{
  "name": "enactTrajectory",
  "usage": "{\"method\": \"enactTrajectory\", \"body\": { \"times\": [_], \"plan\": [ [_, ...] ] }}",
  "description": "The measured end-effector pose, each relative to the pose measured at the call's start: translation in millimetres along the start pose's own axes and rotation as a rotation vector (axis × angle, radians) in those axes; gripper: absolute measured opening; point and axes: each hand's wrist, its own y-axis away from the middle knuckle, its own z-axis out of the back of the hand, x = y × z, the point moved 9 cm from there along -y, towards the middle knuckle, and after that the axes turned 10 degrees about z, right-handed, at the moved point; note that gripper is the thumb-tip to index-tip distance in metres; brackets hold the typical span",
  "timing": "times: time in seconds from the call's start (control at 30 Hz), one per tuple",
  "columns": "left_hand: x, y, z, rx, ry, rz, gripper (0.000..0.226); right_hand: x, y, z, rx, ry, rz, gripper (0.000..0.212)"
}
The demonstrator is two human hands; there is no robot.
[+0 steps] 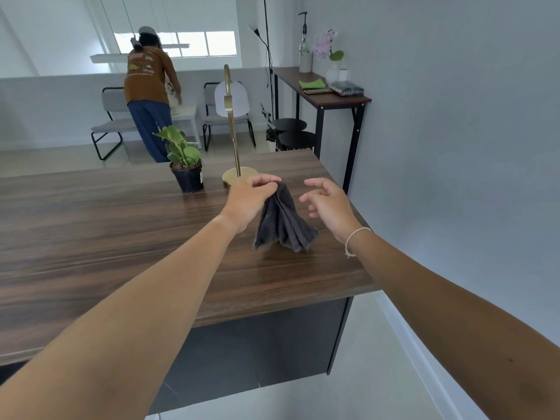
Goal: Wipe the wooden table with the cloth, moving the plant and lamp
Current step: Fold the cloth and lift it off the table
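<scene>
A dark grey cloth (pixel 283 221) hangs from my left hand (pixel 247 200), pinched at its top, with its lower edge touching the wooden table (pixel 91 225). My right hand (pixel 328 203) hovers just right of the cloth, fingers apart and holding nothing. Behind my left hand stands a brass lamp (pixel 231 125) with a white shade, its round base partly hidden by my fingers. A green plant in a black pot (pixel 185 163) stands left of the lamp near the table's far edge.
The table's right edge lies close to a grey wall (pixel 454 147). Beyond the table a person (pixel 150 95) bends over a small white table between two grey chairs. A narrow console table (pixel 321 95) with an orchid and cloths stands at the back right, black stools beside it.
</scene>
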Motion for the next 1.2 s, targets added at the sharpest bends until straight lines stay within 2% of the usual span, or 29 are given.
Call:
{"method": "enactTrajectory", "body": {
  "times": [0.07,0.17,0.27,0.37,0.63,0.77,0.83,0.9,1.03,1.13,1.2],
  "plan": [
    [-12,1,5,0.043,-0.012,-0.017,0.017,3,-3,9,0.009,0.145,0.053,0.035],
    [-29,5,11,0.096,-0.065,-0.035,0.020,2,-3,4,0.172,0.350,0.083,0.042],
    [-39,7,15,0.123,-0.044,-0.022,0.024,-13,6,-14,0.366,0.374,0.003,0.052],
    [-43,9,22,0.121,-0.035,-0.027,0.027,-25,18,-31,0.461,0.329,-0.048,0.048],
    [-39,15,38,0.100,0.024,-0.004,0.029,-10,14,-31,0.276,0.263,0.151,0.014],
    [-31,15,54,0.073,0.080,0.021,0.025,11,8,-5,0.160,0.186,0.203,0.028],
    [-22,17,59,0.074,0.089,0.040,0.027,22,3,7,0.126,0.152,0.226,0.020],
    [-14,17,58,0.084,0.106,0.059,0.030,32,-1,7,0.210,0.168,0.238,0.008],
    [-9,12,54,0.059,0.199,0.078,0.026,36,5,-6,0.489,0.296,0.196,0.014],
    [-10,5,46,0.079,0.150,0.083,0.023,17,16,-12,0.625,0.499,0.137,0.008],
    [-10,3,41,0.097,0.097,0.078,0.023,7,20,-15,0.691,0.657,0.153,0.013]
  ]
}}
